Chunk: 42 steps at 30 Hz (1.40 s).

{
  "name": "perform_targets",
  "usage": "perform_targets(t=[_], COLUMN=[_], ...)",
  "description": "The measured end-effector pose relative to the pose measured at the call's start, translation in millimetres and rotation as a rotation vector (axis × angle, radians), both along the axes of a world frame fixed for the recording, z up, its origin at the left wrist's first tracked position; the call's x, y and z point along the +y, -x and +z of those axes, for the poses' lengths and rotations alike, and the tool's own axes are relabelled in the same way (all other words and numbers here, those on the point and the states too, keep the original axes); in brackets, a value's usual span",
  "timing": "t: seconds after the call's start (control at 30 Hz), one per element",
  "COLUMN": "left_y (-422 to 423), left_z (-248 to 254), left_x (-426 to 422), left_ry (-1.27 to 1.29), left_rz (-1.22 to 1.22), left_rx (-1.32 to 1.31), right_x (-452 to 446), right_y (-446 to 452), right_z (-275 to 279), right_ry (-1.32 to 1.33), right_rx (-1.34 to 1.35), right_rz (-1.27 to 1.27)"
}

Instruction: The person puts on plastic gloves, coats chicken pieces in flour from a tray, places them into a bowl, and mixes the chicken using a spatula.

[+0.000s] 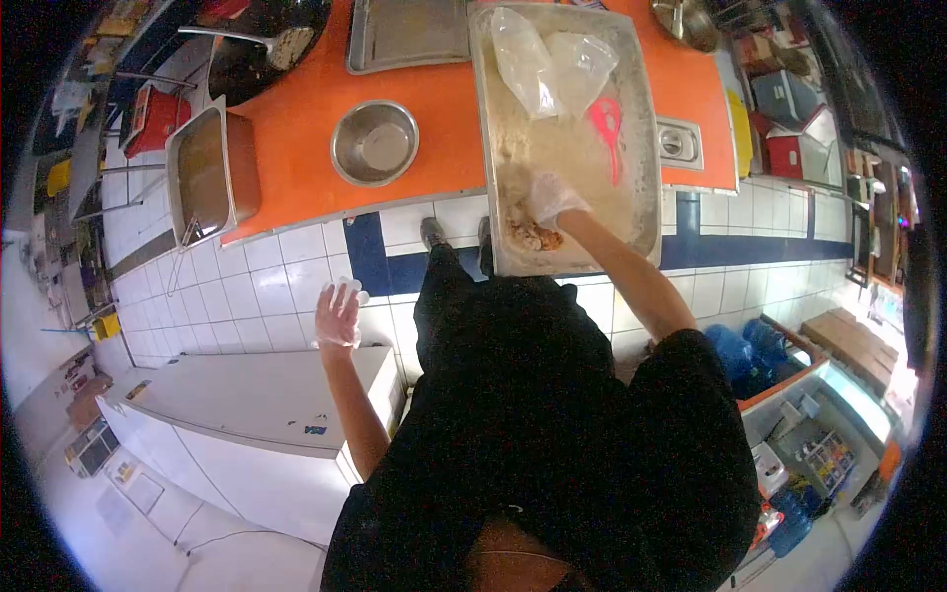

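Observation:
My right hand (555, 198), in a clear plastic glove, reaches into a big metal tray (646, 222) that holds pale, flour-like powder. Its fingers are blurred against the powder, so their grip does not show. Close beside it lie reddish-brown, powder-coated food pieces (533, 235). Out to the side, above the floor, my left hand (338, 318) is held up in a clear glove, fingers spread and holding nothing. At the tray's far end rest clear plastic bags (528, 64). A bright pink utensil (606, 123) with a long handle lies on the powder.
On the orange table (286, 148) stand a steel bowl (375, 144), a deep steel pan (237, 163), a shallow metal tray (409, 35) and a small steel container (680, 145). A dark wok (266, 59) is at far left. Behind my left arm is a white freezer (247, 400).

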<state>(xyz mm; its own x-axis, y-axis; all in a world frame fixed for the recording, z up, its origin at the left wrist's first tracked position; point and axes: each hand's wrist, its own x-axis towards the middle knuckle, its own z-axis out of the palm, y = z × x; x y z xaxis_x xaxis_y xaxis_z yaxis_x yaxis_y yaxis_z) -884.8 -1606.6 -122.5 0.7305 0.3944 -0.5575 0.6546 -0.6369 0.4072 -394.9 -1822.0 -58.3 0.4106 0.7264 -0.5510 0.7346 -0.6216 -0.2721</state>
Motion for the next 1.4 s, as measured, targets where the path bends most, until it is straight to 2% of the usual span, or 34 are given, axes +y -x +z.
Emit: perform_targets(t=[0.07, 0.1, 0.13, 0.17, 0.2, 0.23, 0.3, 0.33, 0.37, 0.4, 0.43, 0.47, 0.53, 0.6, 0.63, 0.7, 0.73, 0.77, 0.8, 0.87, 0.97, 1.03, 1.17, 1.2, 1.23, 1.3, 1.33, 1.37, 1.4], left_y=[8, 19, 31, 30, 29, 25, 19, 17, 14, 10, 0, -6, -16, -11, -11, -8, -6, -4, 0, 5, 18, 17, 9, 2, -4, -22, -30, -26, -15], left_z=[-2, -20, -36, -37, -38, -42, -50, -52, -51, -50, -47, -47, -51, -59, -65, -64, -61, -55, -49, -41, -39, -38, -30, -23, -16, 3, 10, 7, -3], left_x=[3, 7, 8, 7, 6, 5, 8, 10, 11, 12, 11, 11, 11, 18, 23, 20, 16, 11, 3, -6, -18, -27, -36, -34, -33, -31, -31, -29, -26], left_ry=[-0.550, -1.196, -1.433, -1.708, -1.977, -1.904, -1.762, -1.691, -1.655, -1.618, -1.780, -1.790, -1.788, -1.850, -1.883, -1.624, -1.431, -1.121, -0.869, -0.672, -0.577, -0.564, -0.506, -0.487, -0.468, -0.395, -0.325, -0.326, -0.310], left_rz=[-0.514, -0.997, -1.159, -1.305, -1.404, -1.381, -1.337, -1.318, -1.318, -1.317, -1.493, -1.416, -1.266, -1.353, -1.390, -1.327, -1.249, -1.063, -0.876, -0.692, -0.584, -0.572, -0.533, -0.536, -0.540, -0.475, -0.405, -0.388, -0.343], left_rx=[0.388, 0.572, 0.565, 0.557, 0.534, 0.497, 0.430, 0.399, 0.379, 0.359, 0.487, 0.404, 0.227, 0.310, 0.356, 0.374, 0.374, 0.369, 0.362, 0.374, 0.395, 0.419, 0.516, 0.534, 0.551, 0.600, 0.656, 0.651, 0.628], right_x=[-21, -20, -29, -27, -24, -22, -25, -21, -15, -17, -19, -29, -27, -9, -14, -32, -40, -48, -55, -74, -97, -89, -12, 5, -1, -11, -20, -32, -32], right_y=[-24, -26, -14, 16, 29, 41, 60, 61, 61, 60, 58, 58, 41, 22, 7, -20, -34, -48, -58, -66, -33, 6, 69, 71, 72, 63, 52, 37, 22], right_z=[-52, -47, -43, 18, 28, 37, -19, -32, -43, -72, -102, -159, -154, -50, -27, 1, 13, 17, 15, 12, -2, -37, -89, -95, -94, -56, -54, -53, -38], right_ry=[0.066, 0.127, 0.130, 0.009, -0.049, -0.112, -0.088, -0.090, -0.092, -0.088, -0.087, -0.173, -0.268, 0.176, 0.174, 0.047, 0.011, 0.003, 0.030, 0.131, 0.334, 0.441, 0.480, 0.433, 0.431, 0.036, 0.034, 0.000, -0.028], right_rx=[0.037, 0.077, 0.081, 0.094, 0.095, 0.097, -0.280, -0.281, -0.195, -0.149, -0.109, -0.202, -0.310, -0.049, 0.057, 0.217, 0.247, 0.238, 0.196, 0.109, 0.065, 0.090, 0.123, 0.014, 0.014, 0.147, 0.139, -0.119, -0.138], right_rz=[0.010, 0.010, 0.010, -0.129, -0.204, -0.277, -0.128, -0.136, -0.357, -0.473, -0.592, -0.533, -0.466, -0.138, -0.065, -0.120, -0.171, -0.212, -0.234, -0.253, -0.117, 0.011, -0.089, -0.102, -0.110, -0.440, -0.433, -0.039, 0.038])
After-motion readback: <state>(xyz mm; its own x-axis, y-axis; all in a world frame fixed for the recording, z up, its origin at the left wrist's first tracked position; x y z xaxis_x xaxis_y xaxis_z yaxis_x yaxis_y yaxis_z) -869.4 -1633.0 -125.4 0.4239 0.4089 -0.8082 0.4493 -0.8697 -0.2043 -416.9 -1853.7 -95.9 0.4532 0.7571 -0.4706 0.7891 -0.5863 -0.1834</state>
